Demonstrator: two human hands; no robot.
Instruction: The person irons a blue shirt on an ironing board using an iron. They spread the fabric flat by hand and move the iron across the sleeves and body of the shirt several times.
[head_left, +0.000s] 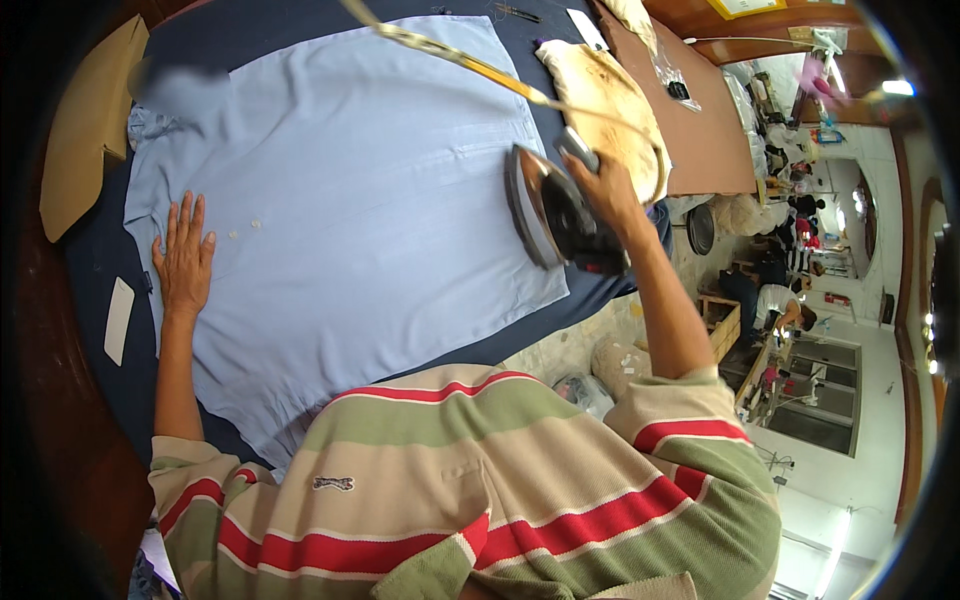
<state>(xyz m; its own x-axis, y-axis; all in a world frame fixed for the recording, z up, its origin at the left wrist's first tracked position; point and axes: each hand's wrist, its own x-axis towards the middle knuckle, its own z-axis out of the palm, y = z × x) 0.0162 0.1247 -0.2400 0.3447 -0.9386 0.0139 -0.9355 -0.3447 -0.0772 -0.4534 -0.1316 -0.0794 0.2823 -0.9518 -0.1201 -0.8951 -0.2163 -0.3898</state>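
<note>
A light blue shirt (360, 210) lies spread out over a dark blue cloth covering the table. My left hand (184, 262) rests flat on its left part, fingers stretched out, close to a few small pale buttons (244, 228). My right hand (608, 190) is wrapped around the handle of a clothes iron (572, 225). The iron is tipped up at the shirt's right edge, its metal soleplate turned toward the left. Whether any part of it touches the fabric I cannot tell.
Beyond the iron lies a scorched, cream-coloured pad (605, 95). A yellowish cord (450, 55) hangs across the far side above the shirt. An opened cardboard box (85, 130) and a white card strip (119, 322) sit at left. Another person (785, 308) bends over a bench at far right.
</note>
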